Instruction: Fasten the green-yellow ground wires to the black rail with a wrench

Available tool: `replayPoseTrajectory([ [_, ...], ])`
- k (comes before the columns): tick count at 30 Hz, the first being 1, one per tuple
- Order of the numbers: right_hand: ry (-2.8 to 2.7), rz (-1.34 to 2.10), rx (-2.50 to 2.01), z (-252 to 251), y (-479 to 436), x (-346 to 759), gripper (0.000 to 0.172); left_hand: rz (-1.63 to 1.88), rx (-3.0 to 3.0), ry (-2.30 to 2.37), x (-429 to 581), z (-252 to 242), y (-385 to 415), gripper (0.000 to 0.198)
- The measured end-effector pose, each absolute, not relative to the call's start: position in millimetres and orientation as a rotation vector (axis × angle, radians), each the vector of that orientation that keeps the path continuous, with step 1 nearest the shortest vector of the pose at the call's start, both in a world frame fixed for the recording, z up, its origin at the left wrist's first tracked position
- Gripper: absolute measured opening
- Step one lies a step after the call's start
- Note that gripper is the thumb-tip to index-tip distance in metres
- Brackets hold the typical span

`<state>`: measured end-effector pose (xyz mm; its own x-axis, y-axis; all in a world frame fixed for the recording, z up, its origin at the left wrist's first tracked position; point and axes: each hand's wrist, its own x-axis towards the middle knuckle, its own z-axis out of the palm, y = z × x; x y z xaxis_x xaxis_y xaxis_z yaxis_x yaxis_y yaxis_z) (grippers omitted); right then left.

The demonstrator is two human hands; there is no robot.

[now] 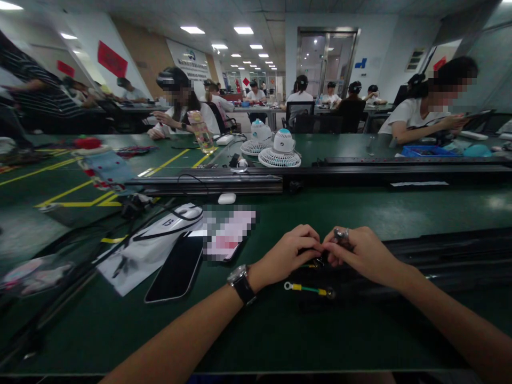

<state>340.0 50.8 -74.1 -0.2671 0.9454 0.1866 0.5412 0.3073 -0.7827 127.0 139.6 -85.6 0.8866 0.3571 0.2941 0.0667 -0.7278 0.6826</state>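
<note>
My left hand [288, 257], with a watch on its wrist, meets my right hand [357, 253] above the green table [264, 341]. The fingers of both are closed together around something small and dark, which they mostly hide. A ring shows on my right hand. Just below the fingers lies a short green-and-yellow wire [310, 289] with a ring terminal at its left end. Part of another yellow-sleeved piece shows directly beneath my left fingertips.
A black phone [176, 269], a pink phone [230, 234] and a white bag [150, 250] lie left of my hands. Dark metal bars [460, 256] lie at the right; more bars [360, 175] cross the table ahead, before two white fans [280, 149]. Several people sit beyond.
</note>
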Motion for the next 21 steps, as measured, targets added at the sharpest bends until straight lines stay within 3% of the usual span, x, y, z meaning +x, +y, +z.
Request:
replayPoseTrajectory([
  [21, -1.820, 1.065, -1.284, -73, 58, 354, 0.031, 0.577, 2.386, 0.316, 128, -93, 140, 0.017],
])
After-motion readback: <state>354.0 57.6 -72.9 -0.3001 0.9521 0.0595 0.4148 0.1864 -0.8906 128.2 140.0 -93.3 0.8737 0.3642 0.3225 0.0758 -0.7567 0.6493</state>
